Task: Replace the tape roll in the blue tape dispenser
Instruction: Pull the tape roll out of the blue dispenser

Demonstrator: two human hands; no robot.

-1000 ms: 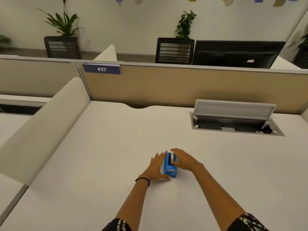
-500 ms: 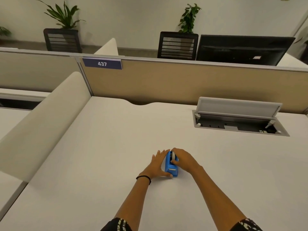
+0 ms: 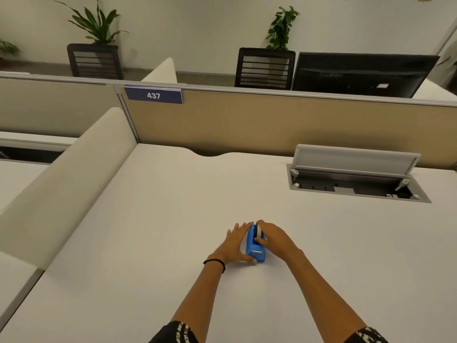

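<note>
Flanking the blue tape dispenser [image 3: 254, 246]: left hand [image 3: 235, 245] spread flat, right hand [image 3: 273, 238] pinching the tape roll [image 3: 259, 230].

A blue tape dispenser [image 3: 254, 246] stands on the white desk [image 3: 173, 219], nearer its front edge than the back partition. The left hand [image 3: 235, 245] lies flat against the dispenser's left side, fingers spread. The right hand [image 3: 273, 240] curls over the tape roll [image 3: 259, 230] seated in the dispenser's top. An open cable tray [image 3: 356, 184] sits near the desk's back right corner.
</note>
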